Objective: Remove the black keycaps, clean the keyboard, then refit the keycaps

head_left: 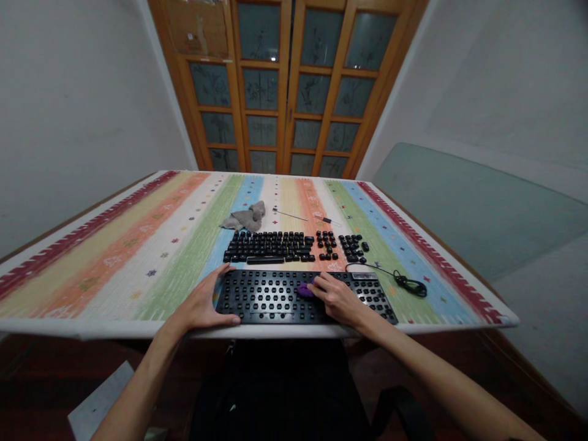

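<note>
The keyboard is lying along the near edge of a striped tablecloth, its small posts showing. The left hand is grasping its left end; the right hand is pinching a purple item against its top. Loose keys are sitting just beyond, a coiled cable to their right, a grey cloth farther back. Glass-paned doors are standing between pale walls. Fingers are partly hiding the purple item, leaving its kind unclear; a thin tool is appearing too small to identify; the doors' tops are running out of view.
</note>
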`<action>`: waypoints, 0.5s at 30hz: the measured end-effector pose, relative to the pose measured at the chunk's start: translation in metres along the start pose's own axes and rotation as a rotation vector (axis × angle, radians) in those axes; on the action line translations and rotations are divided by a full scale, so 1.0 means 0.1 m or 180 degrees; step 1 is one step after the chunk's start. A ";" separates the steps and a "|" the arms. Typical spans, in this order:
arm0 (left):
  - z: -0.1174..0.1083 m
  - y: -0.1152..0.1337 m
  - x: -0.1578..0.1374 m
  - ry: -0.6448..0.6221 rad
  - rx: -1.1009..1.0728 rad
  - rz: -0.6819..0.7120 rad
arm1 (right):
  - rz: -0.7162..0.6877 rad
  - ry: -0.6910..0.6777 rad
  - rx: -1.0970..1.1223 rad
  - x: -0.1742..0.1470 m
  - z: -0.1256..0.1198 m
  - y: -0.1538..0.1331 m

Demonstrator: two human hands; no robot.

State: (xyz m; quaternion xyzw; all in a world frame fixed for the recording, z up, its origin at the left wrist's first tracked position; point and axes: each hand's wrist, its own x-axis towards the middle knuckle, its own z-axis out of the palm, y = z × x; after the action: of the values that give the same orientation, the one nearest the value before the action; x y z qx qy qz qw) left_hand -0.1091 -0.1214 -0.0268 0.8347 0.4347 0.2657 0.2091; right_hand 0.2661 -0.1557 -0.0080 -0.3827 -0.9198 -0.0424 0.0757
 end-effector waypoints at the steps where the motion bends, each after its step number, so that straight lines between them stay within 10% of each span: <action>1: 0.00 0.00 0.00 0.0010 -0.0006 0.0016 | 0.0043 -0.0019 0.0009 -0.03 -0.01 0.02; 9: -0.01 0.02 0.00 -0.0017 0.0067 0.0030 | 0.0884 -0.0478 -0.0320 -0.22 -0.35 0.28; 15: 0.00 0.02 0.00 -0.0002 0.0082 0.0006 | 0.0780 0.0258 0.0003 0.00 -0.42 0.25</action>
State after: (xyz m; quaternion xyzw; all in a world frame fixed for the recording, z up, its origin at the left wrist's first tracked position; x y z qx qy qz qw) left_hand -0.1074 -0.1225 -0.0253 0.8378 0.4372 0.2600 0.1982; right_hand 0.2883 -0.1439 0.0339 -0.4902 -0.8623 -0.0478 0.1176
